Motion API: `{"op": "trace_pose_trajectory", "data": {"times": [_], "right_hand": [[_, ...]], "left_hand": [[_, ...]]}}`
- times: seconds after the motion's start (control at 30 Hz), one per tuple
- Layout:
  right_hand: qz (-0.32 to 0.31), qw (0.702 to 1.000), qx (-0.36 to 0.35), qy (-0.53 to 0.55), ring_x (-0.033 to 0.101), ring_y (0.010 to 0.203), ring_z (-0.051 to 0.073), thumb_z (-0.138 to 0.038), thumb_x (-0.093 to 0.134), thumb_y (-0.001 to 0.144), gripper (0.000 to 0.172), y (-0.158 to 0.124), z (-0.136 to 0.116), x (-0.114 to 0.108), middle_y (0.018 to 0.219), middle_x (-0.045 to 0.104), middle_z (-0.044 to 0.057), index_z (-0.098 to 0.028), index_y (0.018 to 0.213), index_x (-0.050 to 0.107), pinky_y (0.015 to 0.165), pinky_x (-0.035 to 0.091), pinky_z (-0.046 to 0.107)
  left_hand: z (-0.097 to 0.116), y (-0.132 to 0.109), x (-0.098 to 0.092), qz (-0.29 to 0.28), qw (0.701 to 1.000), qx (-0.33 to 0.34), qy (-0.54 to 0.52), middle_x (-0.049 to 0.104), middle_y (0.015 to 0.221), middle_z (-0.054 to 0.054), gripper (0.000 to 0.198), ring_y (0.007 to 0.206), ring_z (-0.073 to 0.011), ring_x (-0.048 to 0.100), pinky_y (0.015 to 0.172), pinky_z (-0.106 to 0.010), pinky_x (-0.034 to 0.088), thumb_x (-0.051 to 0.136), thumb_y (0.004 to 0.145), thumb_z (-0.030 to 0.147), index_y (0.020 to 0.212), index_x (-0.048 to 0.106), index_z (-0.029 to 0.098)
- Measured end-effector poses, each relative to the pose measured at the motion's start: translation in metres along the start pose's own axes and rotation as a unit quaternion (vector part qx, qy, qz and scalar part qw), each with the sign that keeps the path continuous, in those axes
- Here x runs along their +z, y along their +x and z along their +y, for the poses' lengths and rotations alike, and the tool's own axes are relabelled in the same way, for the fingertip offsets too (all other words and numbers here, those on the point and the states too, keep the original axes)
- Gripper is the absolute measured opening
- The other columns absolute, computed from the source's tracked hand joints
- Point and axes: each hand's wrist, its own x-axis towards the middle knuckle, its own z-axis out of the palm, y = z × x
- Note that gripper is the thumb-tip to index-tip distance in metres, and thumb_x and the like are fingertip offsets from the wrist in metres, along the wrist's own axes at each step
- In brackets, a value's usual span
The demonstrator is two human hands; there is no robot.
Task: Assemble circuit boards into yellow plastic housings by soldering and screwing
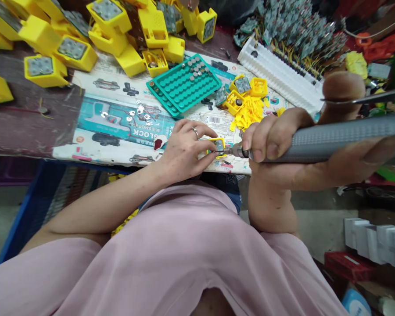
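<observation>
My left hand (187,147) pinches a small yellow plastic housing (217,146) at the near edge of the table. My right hand (279,145) is wrapped round a grey electric screwdriver (335,138). Its metal tip (232,151) touches the housing. A ring sits on one finger of my left hand. Just beyond the housing lies a heap of small yellow plastic parts (248,115), and a green tray (184,83) with round metal pieces in some holes.
Many yellow housings (72,52) are piled at the back left. A white rack (279,74) and a pile of circuit boards with wires (292,30) stand at the back right. Small metal clips (138,112) lie on the printed cardboard sheet (118,127). A blue crate (26,206) sits under the table.
</observation>
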Motion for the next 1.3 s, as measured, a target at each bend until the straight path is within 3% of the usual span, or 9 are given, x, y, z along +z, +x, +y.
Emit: {"op": "trace_pose_trajectory", "data": {"times": [0.2,0.4,0.5,0.6,0.8,1.07,1.17,1.3], "right_hand": [[-0.071,0.995,0.059,-0.029,0.049,0.04,0.008,-0.082,0.056,0.076,0.042,0.011,-0.011,-0.014,0.048,0.05,-0.013,-0.044,0.093,0.066,0.05,0.045,0.027],[-0.077,0.99,0.115,0.023,0.054,0.043,0.012,-0.063,0.075,0.075,0.03,0.008,-0.017,-0.015,0.051,0.054,-0.011,-0.041,0.094,0.065,0.054,0.051,0.032],[-0.046,0.993,0.104,0.043,0.051,0.043,0.013,-0.058,0.075,0.077,0.026,0.005,-0.012,-0.011,0.052,0.055,-0.011,-0.04,0.093,0.065,0.052,0.05,0.032],[-0.001,0.996,0.079,0.044,0.047,0.039,0.013,-0.059,0.076,0.076,0.028,0.006,-0.006,-0.01,0.049,0.053,-0.012,-0.037,0.091,0.064,0.048,0.048,0.032],[0.081,0.993,0.068,0.046,0.041,0.035,0.012,-0.064,0.078,0.071,0.034,0.012,-0.008,-0.014,0.044,0.047,-0.012,-0.037,0.084,0.064,0.042,0.042,0.03],[0.078,0.996,0.036,0.002,0.047,0.037,0.005,-0.068,0.055,0.087,0.032,0.012,0.002,-0.021,0.048,0.048,-0.012,-0.041,0.094,0.069,0.05,0.044,0.027],[0.072,0.997,0.03,-0.003,0.047,0.037,0.005,-0.066,0.062,0.084,0.026,0.015,0.008,-0.022,0.047,0.049,-0.013,-0.042,0.091,0.07,0.048,0.044,0.026],[0.085,0.996,0.001,-0.008,0.043,0.033,0.004,-0.076,0.056,0.08,0.036,0.019,0.017,-0.022,0.043,0.045,-0.013,-0.044,0.092,0.069,0.044,0.039,0.023]], "left_hand": [[0.001,0.0,0.0,0.012,1.0,0.021,-0.001,0.074,0.103,-0.002,0.02,0.103,-0.0206,0.063,0.095,-0.041,0.042,0.062,0.092,0.037,0.08,0.07,0.023],[0.0,0.001,0.004,0.01,0.999,0.046,0.015,0.075,0.104,-0.001,0.02,0.107,-0.0217,0.063,0.098,-0.044,0.041,0.062,0.091,0.037,0.077,0.068,0.025],[0.0,-0.003,0.004,0.025,0.998,0.048,0.024,0.073,0.114,-0.003,0.014,0.111,-0.0233,0.062,0.099,-0.046,0.042,0.063,0.091,0.039,0.09,0.069,0.026],[0.0,-0.008,0.0,0.018,0.997,0.05,0.053,0.07,0.122,-0.007,0.024,0.115,-0.0268,0.061,0.099,-0.048,0.044,0.064,0.089,0.043,0.106,0.068,0.025],[-0.001,-0.015,0.002,-0.008,0.988,0.089,0.125,0.069,0.126,-0.01,0.026,0.118,-0.0285,0.062,0.098,-0.047,0.049,0.063,0.091,0.036,0.113,0.067,0.023],[-0.002,-0.016,0.005,-0.037,0.983,0.099,0.152,0.069,0.128,-0.013,0.027,0.114,-0.0275,0.065,0.093,-0.044,0.055,0.055,0.095,0.026,0.118,0.067,0.021],[-0.001,-0.016,0.003,-0.028,0.978,0.118,0.172,0.068,0.13,-0.013,0.025,0.113,-0.026,0.065,0.093,-0.04,0.056,0.056,0.094,0.025,0.116,0.066,0.018],[0.003,-0.013,-0.001,-0.003,0.966,0.152,0.208,0.072,0.117,-0.01,0.022,0.103,-0.0237,0.065,0.088,-0.037,0.055,0.059,0.092,0.02,0.112,0.067,0.016]]}}
